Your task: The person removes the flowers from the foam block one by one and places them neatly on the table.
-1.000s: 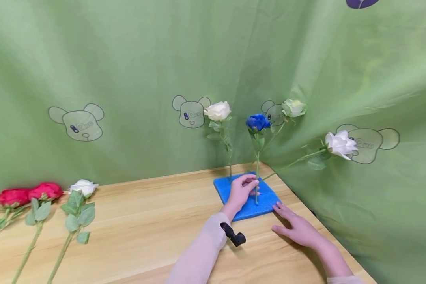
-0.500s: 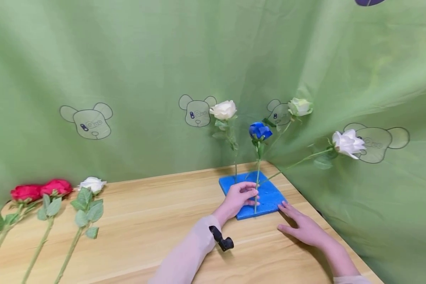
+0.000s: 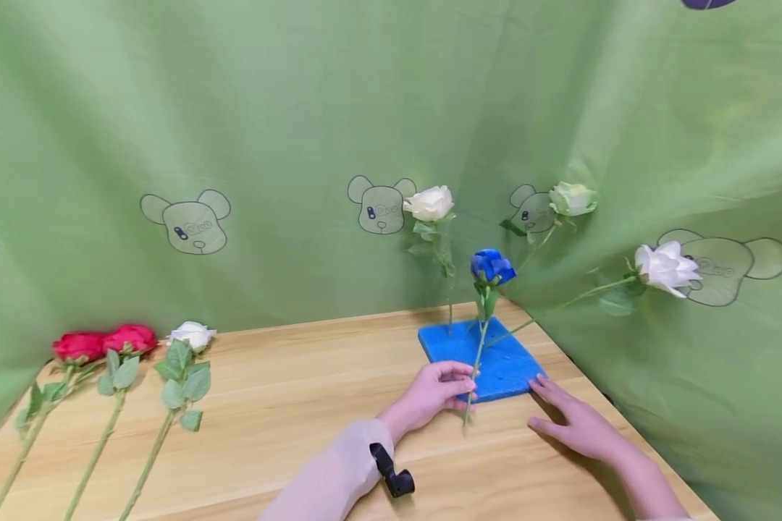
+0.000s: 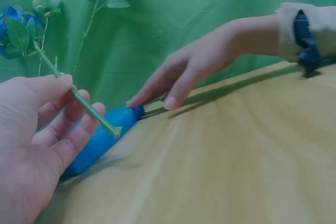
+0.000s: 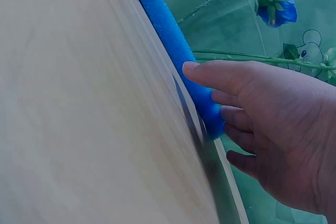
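Note:
In the head view my left hand (image 3: 433, 394) pinches the green stem of a blue rose (image 3: 492, 268) between thumb and fingers. The rose leans, bloom up, and its cut stem end hangs past the front edge of a blue foam board (image 3: 508, 370). The left wrist view shows that stem end (image 4: 113, 129) free in the air, away from the foam. My right hand (image 3: 576, 423) has its fingers extended, fingertips at the board's right front corner. Three pale roses stand in the board: a cream one (image 3: 430, 204), a greenish one (image 3: 572, 199) and a strongly tilted white one (image 3: 667, 268).
On the wooden table (image 3: 287, 405) at the left lie two red roses (image 3: 130, 339) and a white rose (image 3: 192, 335), stems toward me. A green curtain (image 3: 287, 145) with bear-head prints hangs behind the table and along its right side.
My left hand has drawn the blue rose toward me; its stem end has moved from over the foam board to in front of it. The right hand stays at the board's corner.

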Available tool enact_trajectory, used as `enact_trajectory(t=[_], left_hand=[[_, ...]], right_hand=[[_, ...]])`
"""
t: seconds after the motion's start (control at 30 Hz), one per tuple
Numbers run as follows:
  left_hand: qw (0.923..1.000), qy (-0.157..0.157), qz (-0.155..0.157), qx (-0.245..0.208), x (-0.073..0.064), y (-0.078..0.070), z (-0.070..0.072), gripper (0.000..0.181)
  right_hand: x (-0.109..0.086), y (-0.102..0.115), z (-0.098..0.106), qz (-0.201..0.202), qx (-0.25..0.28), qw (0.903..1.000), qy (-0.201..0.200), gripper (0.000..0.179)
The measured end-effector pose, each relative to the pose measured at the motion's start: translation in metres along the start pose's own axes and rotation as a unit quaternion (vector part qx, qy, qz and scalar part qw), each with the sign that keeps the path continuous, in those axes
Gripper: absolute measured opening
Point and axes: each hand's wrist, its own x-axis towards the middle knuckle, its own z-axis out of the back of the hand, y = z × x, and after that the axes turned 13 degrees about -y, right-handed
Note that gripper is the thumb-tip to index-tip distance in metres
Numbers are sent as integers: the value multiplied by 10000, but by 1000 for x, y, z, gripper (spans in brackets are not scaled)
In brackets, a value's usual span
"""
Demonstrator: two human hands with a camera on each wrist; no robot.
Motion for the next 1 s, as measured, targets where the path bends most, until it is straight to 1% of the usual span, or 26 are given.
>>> enact_trajectory(t=[0.07, 0.17, 0.27, 0.37, 0.47, 0.6, 0.77, 1.0], left_hand=[[9998, 65, 92, 166, -9, 0, -1, 30], [9992, 136, 229, 300, -22, 0, 0, 28], [9990, 137, 334, 259, -34, -1, 3, 28], [9987, 192, 418, 203, -47, -3, 8, 30], [9987, 290, 376, 204, -59, -4, 17, 31], [9989, 297, 228, 289, -75, -7, 29, 30], [9987, 137, 187, 456, -94, -12, 47, 30], [9982, -64, 237, 555, -118, -24, 78, 38]], right_hand=[[-1, -2, 0, -2, -20, 10000, 9, 71], [-2, -5, 0, -25, -42, 10000, 41, 71], [-1, -6, -1, -23, -35, 10000, 60, 71], [0, -7, -3, 3, -25, 10000, 44, 71], [2, -7, -5, 61, -17, 10000, 0, 71], [3, -7, -4, 75, -49, 10000, -4, 72], [3, -8, -4, 35, -56, 10000, 24, 72], [3, -8, -6, 39, 11, 10000, 21, 73]])
